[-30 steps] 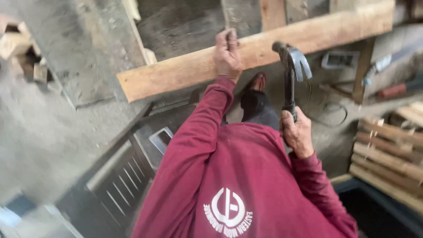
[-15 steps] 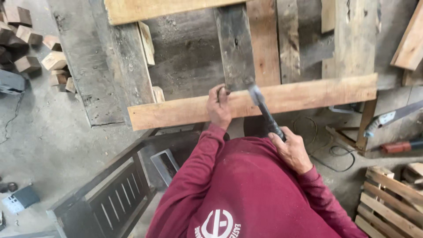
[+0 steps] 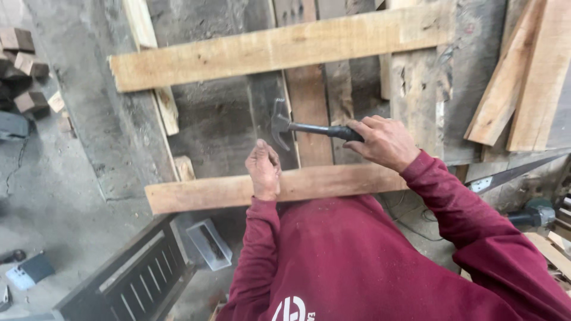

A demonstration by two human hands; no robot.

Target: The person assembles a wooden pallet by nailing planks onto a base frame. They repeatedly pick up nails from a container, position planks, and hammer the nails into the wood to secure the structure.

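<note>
1. Right hand (image 3: 385, 141): closed around the black handle of the claw hammer (image 3: 297, 126), near the handle's end. The hammer head (image 3: 278, 123) hangs raised, just above and beside the left hand. A grip this far back gives full swing leverage; the wrist should stay loose.

2. Left hand (image 3: 264, 169): closed, fingertips pinched together at the top. It probably pinches a nail, but the view is too poor to show one. The heel of the hand rests on the near cross plank (image 3: 196, 193).

3. Work position: the near cross plank lies across the dark upright boards (image 3: 309, 107) of a pallet-like frame. The pinch point sits at the plank's upper edge, over 1 of those boards.

4. Technique: start with 2 or 3 light taps while the fingers steady the fastener, then clear the left hand before any full blow. Strike square with the face, not the claw.

5. Risk: the hammer head is very close to the left fingertips; a glancing blow would land on them.

6. Surroundings: a second, far cross plank (image 3: 279, 44) spans the frame above. Loose planks (image 3: 523, 89) lean at the right. Small wood blocks (image 3: 24, 65) lie on the concrete at the left. A dark slatted metal frame (image 3: 131, 285) stands near the left elbow.
</note>
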